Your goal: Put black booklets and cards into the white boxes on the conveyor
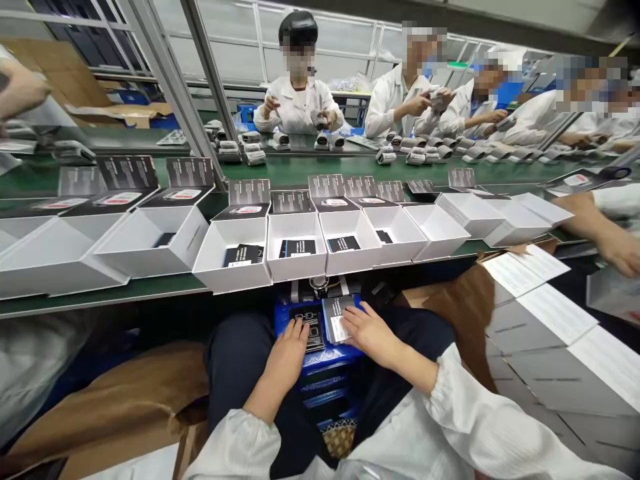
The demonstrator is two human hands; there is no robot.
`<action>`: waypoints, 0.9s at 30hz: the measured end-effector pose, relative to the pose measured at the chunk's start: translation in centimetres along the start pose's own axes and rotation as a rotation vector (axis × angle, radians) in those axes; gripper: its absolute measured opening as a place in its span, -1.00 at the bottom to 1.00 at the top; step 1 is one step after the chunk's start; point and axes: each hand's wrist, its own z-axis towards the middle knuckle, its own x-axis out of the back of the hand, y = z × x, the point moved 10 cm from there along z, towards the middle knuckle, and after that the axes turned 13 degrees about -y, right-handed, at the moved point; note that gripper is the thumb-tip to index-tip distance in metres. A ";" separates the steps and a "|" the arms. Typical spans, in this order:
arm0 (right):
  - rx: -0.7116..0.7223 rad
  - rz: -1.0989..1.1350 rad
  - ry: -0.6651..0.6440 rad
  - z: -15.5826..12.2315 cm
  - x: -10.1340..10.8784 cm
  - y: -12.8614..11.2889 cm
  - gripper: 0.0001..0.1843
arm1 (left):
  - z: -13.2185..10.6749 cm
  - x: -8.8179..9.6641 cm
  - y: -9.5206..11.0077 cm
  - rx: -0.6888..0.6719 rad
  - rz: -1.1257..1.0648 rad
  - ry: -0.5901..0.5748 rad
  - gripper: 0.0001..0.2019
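Between my knees, two piles of printed leaflets lie side by side on a blue plastic stool. My left hand rests its outstretched fingers on the edge of the black leaflets. On the other pile, grey leaflets with a white label, the fingers of my right hand lie flat and slightly spread. Neither hand has lifted anything. Just beyond, open white boxes stand in a row along the bench, several with black leaflets inside and their printed lids raised.
The green bench crosses in front of me. White cartons are stacked at my right, and brown paper lies at my left. Across the bench, co-workers in white coats handle small grey-wrapped items. A co-worker's hand reaches in at right.
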 end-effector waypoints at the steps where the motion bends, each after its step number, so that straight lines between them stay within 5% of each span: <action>1: 0.008 -0.009 -0.037 0.3 -1.0 -0.5 -0.69 | -0.3 0.1 0.0 -0.022 -0.005 0.040 -0.29; 6: -0.018 0.002 -0.199 0.8 -2.2 -0.3 -0.75 | -2.1 1.5 -0.7 -0.055 -0.051 0.276 -0.37; 11: -0.121 0.125 -0.253 1.7 0.2 1.3 -0.78 | -5.6 4.9 -0.9 -0.123 -0.074 0.564 -0.53; 17: -0.069 0.268 -0.111 -2.0 6.1 -2.7 -0.81 | -10.5 8.5 4.8 -0.501 -0.090 0.751 -0.67; 21: 0.015 0.261 0.083 -5.4 10.1 -4.5 -0.78 | -12.3 11.2 7.2 -0.564 -0.123 0.938 -0.71; 24: 0.018 0.130 0.463 -8.2 16.2 0.3 -0.72 | -13.1 14.6 5.5 -0.452 -0.070 1.072 -0.62; 27: -0.213 -0.032 0.761 -10.9 21.5 9.8 -0.63 | -14.0 18.7 0.7 -0.264 -0.014 1.203 -0.48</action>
